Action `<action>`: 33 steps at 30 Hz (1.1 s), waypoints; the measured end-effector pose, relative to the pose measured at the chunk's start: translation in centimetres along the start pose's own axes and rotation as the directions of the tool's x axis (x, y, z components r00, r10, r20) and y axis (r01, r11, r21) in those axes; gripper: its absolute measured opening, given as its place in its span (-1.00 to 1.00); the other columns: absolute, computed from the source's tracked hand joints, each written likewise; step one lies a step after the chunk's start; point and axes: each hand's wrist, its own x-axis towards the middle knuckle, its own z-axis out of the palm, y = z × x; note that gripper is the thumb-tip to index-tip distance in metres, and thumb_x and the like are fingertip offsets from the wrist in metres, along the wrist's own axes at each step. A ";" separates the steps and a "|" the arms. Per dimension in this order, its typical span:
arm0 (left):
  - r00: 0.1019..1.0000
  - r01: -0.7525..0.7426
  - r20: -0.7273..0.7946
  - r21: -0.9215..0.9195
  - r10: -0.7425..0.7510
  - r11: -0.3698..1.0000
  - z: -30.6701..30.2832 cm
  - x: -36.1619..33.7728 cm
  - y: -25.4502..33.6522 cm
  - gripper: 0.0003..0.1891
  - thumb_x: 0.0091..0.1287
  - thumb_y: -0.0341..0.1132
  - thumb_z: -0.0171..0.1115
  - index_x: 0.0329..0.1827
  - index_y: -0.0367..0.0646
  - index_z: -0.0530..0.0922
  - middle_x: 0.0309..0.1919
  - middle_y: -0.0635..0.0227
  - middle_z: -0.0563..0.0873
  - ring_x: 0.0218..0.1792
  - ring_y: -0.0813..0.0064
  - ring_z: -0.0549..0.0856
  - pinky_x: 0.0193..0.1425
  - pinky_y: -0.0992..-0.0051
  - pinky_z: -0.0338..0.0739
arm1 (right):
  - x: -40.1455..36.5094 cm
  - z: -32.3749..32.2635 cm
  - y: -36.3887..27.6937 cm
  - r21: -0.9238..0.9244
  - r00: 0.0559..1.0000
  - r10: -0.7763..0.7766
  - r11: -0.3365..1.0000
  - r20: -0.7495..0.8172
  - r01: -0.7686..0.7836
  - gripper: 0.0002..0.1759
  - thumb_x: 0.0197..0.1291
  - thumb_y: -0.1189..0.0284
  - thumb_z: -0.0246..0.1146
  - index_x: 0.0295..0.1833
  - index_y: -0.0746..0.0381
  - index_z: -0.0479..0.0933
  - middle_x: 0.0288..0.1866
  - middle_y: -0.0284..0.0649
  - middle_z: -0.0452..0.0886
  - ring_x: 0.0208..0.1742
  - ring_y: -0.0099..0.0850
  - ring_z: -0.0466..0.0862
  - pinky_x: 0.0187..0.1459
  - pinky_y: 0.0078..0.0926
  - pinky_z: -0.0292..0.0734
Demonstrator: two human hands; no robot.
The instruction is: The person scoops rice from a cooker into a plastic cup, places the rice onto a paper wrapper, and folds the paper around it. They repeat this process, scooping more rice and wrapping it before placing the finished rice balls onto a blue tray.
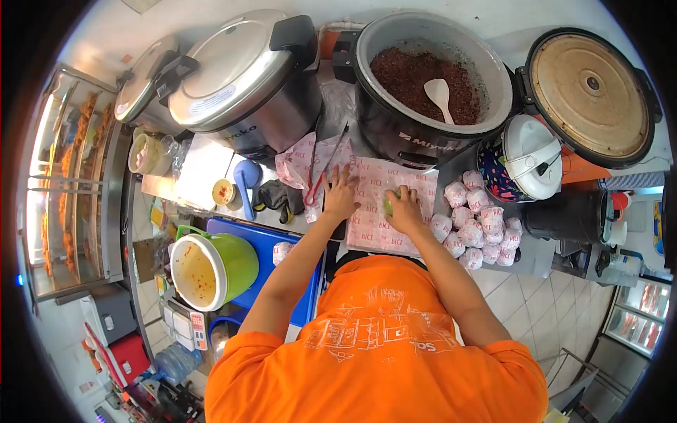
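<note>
My left hand (341,194) lies with its fingers spread at the left edge of white wrapping paper (377,229) printed with pink "RICE" lettering. On the same paper, my right hand (405,211) curls over a small green thing (388,206), mostly hidden under the fingers. Tongs with a red handle (313,194) lie just left of my left hand, near a crumpled printed sheet (293,166). To the right of the paper, several paper-wrapped rice bundles (471,229) are heaped together.
An open rice cooker (363,63) holds dark reddish rice and a white paddle (441,99). Closed cookers (233,77) stand at left. Nearby are a blue ladle (246,185), dark gloves (276,196), a patterned pot (518,158) and a green bucket (240,264).
</note>
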 end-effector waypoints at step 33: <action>0.932 -0.353 0.041 -0.127 0.361 0.927 -3.4 6.5 2.5 -0.53 0.22 -0.35 0.30 0.24 0.08 0.62 -0.22 0.13 0.79 -0.09 0.12 0.77 0.41 0.03 0.36 | 0.0 -4.8 8.0 0.427 0.864 0.452 0.842 -0.224 -0.330 -0.27 -0.03 0.23 0.56 0.25 0.26 0.49 0.02 0.04 0.72 0.08 -0.05 0.71 0.11 -0.20 0.59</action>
